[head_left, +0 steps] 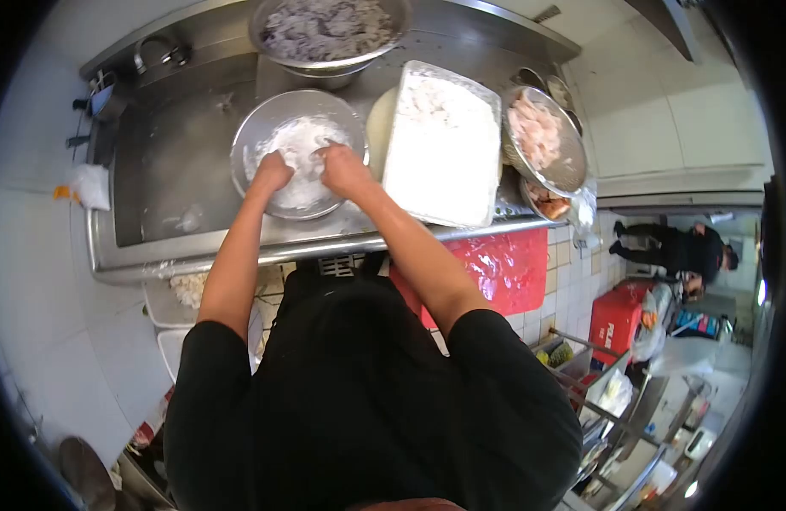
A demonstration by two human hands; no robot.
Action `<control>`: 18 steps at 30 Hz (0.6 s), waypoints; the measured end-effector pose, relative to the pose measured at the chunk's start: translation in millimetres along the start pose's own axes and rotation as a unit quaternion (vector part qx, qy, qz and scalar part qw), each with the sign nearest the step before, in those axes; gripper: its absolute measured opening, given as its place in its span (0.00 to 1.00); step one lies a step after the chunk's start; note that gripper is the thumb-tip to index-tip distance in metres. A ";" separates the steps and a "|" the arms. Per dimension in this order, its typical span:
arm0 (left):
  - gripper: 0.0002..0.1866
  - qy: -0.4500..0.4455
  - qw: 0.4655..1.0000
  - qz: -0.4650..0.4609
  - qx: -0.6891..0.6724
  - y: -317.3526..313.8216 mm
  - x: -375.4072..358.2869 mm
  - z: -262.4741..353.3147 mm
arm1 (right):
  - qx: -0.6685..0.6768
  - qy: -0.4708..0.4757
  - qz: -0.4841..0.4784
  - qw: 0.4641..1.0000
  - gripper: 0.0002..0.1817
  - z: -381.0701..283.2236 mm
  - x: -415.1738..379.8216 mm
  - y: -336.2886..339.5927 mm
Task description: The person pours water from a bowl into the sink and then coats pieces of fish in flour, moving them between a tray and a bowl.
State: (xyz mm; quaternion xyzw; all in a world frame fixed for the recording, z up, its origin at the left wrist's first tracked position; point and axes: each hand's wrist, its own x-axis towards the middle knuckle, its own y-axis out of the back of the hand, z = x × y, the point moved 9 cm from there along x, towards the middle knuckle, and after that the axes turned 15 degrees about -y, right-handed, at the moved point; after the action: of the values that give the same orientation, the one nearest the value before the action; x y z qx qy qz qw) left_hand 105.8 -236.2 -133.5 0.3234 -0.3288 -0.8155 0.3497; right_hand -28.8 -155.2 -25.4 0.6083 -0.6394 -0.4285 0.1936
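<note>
While left hand (273,173) and right hand (343,172) dip apart into powder (297,140), their grip indiscernible, the bowl (258,119) stands near the tray (457,77); brisk stirring could spill powder. Uneven pressure might tip the bowl.

I record white powder (302,140) in the bowl (238,140) near the grey counter's (461,55) front edge; pale pink meat (533,132) near its right edge; mottled purple-grey mix (325,32) at its back edge; shirt (367,400), plain black.

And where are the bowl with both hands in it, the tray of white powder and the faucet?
Mixing bowl (278,106), head view: far inner wall.
White-powder tray (461,79), head view: far wall.
Faucet (139,59), head view: curved spout.
</note>
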 end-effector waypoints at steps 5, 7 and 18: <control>0.21 -0.082 0.987 0.140 -0.012 61.0 -28.8 81.4 | 0.188 -0.002 0.177 0.966 0.21 25.7 -34.5 102.1; 0.21 -0.137 0.975 0.139 -0.105 75.9 -31.0 139.4 | 0.197 -0.025 0.255 0.946 0.19 71.8 -42.4 151.7; 0.49 -0.243 0.939 -0.142 0.199 -49.3 132.0 335.9 | 0.048 -0.220 0.176 0.958 0.42 215.8 -21.4 198.1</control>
State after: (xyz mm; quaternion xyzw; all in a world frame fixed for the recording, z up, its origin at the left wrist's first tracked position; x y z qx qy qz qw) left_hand -238.4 -208.8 -17.3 0.2217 -0.5101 -0.8283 0.0678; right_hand -312.0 -88.7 15.3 0.3857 -0.7827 -0.4799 0.0909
